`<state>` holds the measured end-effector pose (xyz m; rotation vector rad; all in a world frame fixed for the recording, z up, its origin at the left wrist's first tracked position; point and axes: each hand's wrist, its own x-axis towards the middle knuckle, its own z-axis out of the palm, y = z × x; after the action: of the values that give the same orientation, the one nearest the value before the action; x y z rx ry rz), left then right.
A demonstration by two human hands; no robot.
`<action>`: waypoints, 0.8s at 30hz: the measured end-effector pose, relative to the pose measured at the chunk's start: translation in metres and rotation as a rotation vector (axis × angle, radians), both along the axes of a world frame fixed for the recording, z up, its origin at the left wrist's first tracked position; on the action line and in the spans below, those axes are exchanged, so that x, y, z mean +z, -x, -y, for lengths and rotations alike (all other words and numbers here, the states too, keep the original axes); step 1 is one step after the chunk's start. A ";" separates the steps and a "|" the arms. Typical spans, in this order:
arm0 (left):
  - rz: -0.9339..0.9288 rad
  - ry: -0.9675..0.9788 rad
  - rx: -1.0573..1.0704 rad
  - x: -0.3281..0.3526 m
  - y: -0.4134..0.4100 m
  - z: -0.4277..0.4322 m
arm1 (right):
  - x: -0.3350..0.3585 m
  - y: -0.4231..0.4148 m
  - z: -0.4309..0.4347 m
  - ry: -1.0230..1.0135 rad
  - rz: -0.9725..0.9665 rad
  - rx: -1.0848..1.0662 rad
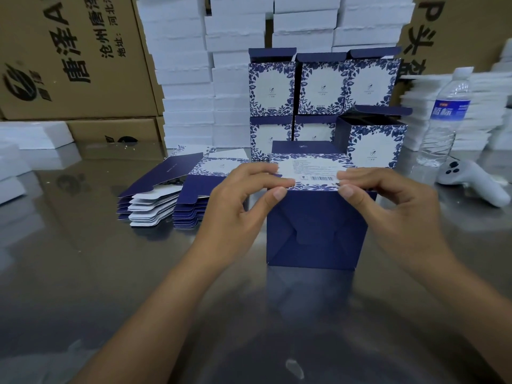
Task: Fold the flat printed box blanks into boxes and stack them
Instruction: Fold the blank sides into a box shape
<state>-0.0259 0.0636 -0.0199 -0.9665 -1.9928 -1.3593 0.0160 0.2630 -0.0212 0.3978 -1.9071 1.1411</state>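
Note:
A folded navy box [315, 231] lies on its side on the steel table, its interlocked bottom flaps facing me and a white barcode panel on top. My left hand [238, 200] pinches its upper left edge. My right hand [388, 206] pinches the upper right edge. Left of the box lies a pile of flat printed box blanks [171, 195], navy and white with blue flowers. Behind the box stands a stack of folded boxes [318, 87] in two rows, lids up, with one more folded box [374, 139] at the right front.
A water bottle [446, 115] stands at the right with a white controller [471, 181] lying before it. White foam blocks [194, 79] are piled behind and at both sides. Brown cartons [72, 56] stand at the back left. The steel table [83, 273] reflects the scene.

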 end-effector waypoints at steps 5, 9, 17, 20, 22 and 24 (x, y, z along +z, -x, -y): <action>0.037 -0.044 0.033 -0.002 0.002 -0.001 | 0.000 0.002 -0.003 -0.015 0.005 0.011; 0.017 -0.031 0.046 -0.002 0.003 -0.001 | 0.000 0.002 -0.006 -0.031 -0.012 0.026; 0.047 -0.045 0.039 -0.002 0.005 0.002 | -0.003 0.005 -0.011 -0.020 0.003 -0.026; 0.065 -0.041 0.033 -0.002 0.005 0.003 | -0.002 0.005 -0.012 -0.011 0.025 -0.001; 0.088 -0.033 0.031 -0.002 0.005 0.004 | -0.001 0.005 -0.013 0.023 0.066 0.036; 0.116 -0.028 0.024 -0.001 0.005 0.005 | 0.000 0.005 -0.015 0.054 0.106 0.077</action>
<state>-0.0314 0.0586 -0.0213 -0.8660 -2.0572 -1.4561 0.0106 0.2785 -0.0211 0.3909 -1.9621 1.2837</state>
